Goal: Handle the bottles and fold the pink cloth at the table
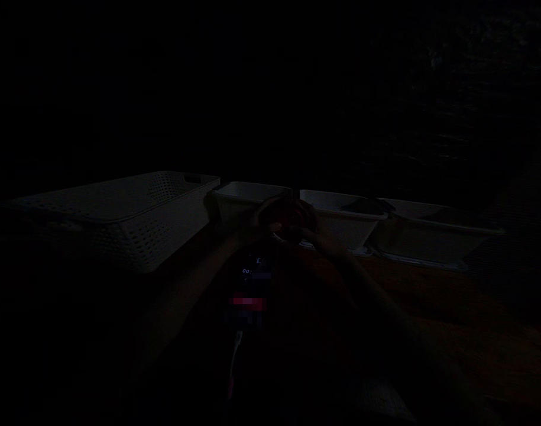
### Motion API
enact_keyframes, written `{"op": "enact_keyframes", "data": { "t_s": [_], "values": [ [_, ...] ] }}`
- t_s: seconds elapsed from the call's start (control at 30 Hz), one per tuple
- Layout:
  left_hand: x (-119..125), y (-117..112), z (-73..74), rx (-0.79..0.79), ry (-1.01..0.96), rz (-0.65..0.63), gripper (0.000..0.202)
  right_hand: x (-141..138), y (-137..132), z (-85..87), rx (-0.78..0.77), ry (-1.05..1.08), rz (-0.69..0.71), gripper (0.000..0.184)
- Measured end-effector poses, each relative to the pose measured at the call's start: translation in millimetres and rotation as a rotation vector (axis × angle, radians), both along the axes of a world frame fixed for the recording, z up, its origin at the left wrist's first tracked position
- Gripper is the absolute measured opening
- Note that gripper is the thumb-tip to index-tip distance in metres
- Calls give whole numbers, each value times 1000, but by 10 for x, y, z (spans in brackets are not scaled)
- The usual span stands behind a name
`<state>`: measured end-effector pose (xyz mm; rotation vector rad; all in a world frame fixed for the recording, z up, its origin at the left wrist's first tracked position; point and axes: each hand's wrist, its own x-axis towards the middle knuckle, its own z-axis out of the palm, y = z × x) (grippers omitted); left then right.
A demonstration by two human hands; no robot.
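The picture is very dark. My left hand (262, 220) and my right hand (306, 225) meet at the centre, just in front of a row of pale bins. Both sets of fingers curl round a small object (282, 228) held between them; I cannot make out what it is. Below my hands a phone (251, 284) lies on the table with a lit screen and a red band.
A large pale perforated basket (119, 216) stands at the left. Three shallow white bins (248, 198) (341, 213) (430, 236) line the back of a brown wooden table (452, 319). Everything beyond is black.
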<state>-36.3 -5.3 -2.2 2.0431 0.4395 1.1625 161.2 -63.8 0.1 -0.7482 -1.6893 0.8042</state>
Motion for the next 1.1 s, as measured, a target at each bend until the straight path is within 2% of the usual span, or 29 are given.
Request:
{"op": "enact_keyframes", "data": {
  "t_s": [0.3,0.57,0.87,1.1],
  "values": [
    [-44,-31,37,-99,81,24,79,-13,6,-30,-17,-12,17,75],
    [-82,-136,113,-60,128,74,75,-47,-25,-9,-60,65,31,76],
    [-25,-183,141,-136,10,13,85,-87,-55,16,0,39,-20,77],
    [2,-159,121,-75,-2,24,84,-108,-85,8,-29,58,-16,79]
  ]
}}
